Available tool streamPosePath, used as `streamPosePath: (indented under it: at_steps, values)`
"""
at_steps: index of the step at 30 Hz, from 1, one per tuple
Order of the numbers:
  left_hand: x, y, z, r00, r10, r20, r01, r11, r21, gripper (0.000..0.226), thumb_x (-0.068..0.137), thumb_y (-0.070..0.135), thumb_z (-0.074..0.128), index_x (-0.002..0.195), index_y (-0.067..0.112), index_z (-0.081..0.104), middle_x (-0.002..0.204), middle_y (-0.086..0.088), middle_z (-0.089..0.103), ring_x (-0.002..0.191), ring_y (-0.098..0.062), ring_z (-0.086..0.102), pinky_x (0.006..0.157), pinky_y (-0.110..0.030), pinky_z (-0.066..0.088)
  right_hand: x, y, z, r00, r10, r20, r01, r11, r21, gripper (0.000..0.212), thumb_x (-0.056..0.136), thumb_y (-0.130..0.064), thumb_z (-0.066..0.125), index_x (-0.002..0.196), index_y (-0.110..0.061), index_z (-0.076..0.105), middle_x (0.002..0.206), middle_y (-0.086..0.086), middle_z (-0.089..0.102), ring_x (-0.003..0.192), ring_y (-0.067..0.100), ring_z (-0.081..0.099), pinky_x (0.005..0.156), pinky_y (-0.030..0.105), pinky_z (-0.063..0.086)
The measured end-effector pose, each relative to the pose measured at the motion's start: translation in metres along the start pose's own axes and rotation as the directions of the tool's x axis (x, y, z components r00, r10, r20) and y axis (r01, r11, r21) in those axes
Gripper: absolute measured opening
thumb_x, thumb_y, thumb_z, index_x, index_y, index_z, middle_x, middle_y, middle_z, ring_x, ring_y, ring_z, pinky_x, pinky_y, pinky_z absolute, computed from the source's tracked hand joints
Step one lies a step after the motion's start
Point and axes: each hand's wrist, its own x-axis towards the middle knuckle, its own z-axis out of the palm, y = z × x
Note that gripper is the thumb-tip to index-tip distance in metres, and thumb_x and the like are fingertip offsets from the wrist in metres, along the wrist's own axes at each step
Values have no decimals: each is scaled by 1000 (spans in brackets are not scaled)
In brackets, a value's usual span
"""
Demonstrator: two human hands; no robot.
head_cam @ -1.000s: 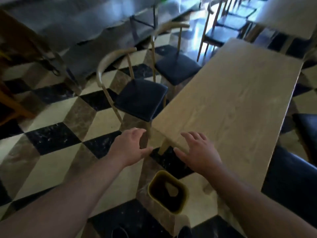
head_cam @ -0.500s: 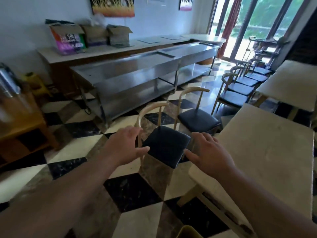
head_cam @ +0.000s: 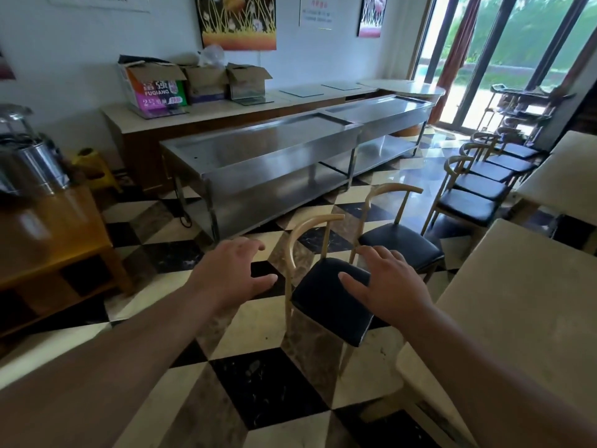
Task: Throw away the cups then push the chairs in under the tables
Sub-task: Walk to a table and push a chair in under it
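Two bare arms reach in from the bottom of the frame. The left hand hangs in the air at the center, fingers spread and holding nothing. The right hand is just right of it, fingers spread too, in front of the nearest chair without gripping it. That chair has a dark seat and a curved wooden back, and it stands out from the pale table at the lower right. A second chair stands just behind it. More chairs line up toward the windows at the upper right. No cups show.
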Motion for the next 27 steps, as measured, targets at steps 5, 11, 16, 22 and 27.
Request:
streamPosePath:
  at_steps: [5, 11, 16, 22, 27]
  values:
    - [65, -19, 2, 1000, 12, -1, -12, 998, 59, 75, 88, 72, 63, 149, 31, 47, 148, 3, 53, 134, -19, 48, 100, -42, 47, 74, 6, 24, 1000, -2, 8, 2, 1000, -5, 76, 92, -82, 41, 148, -30, 48, 142, 1, 59, 133, 27, 48, 104, 48, 47]
    - [181, -42, 3, 999, 14, 43, -20, 992, 126, 73, 90, 69, 66, 149, 30, 46, 148, 1, 54, 135, -20, 48, 102, -41, 44, 183, 37, 50, 1000, 18, 25, -19, 999, 35, 78, 93, -81, 41, 150, -29, 48, 142, 0, 60, 136, 27, 49, 104, 45, 46]
    - [280, -58, 10, 996, 15, 84, -25, 991, 129, 73, 89, 70, 66, 148, 31, 47, 147, 2, 54, 133, -20, 49, 99, -40, 46, 268, 69, 59, 995, 71, 67, -72, 997, 4, 82, 87, -87, 29, 147, -33, 49, 141, -3, 59, 133, 24, 48, 105, 46, 45]
    - [380, -76, 27, 994, 50, 98, -57, 996, 70, 74, 87, 70, 66, 147, 30, 49, 147, 0, 54, 132, -21, 49, 100, -43, 46, 347, 89, 76, 991, 130, 40, -130, 991, 8, 94, 78, -99, 15, 137, -37, 54, 133, -5, 62, 129, 25, 51, 101, 48, 48]
    - [451, -108, 38, 988, 106, 108, -110, 994, 30, 74, 87, 72, 65, 146, 30, 49, 147, 0, 55, 133, -21, 49, 104, -46, 47, 405, 86, 86, 978, 206, 28, -205, 978, -44, 80, 85, -93, 27, 135, -37, 55, 128, -5, 64, 126, 25, 54, 100, 49, 50]
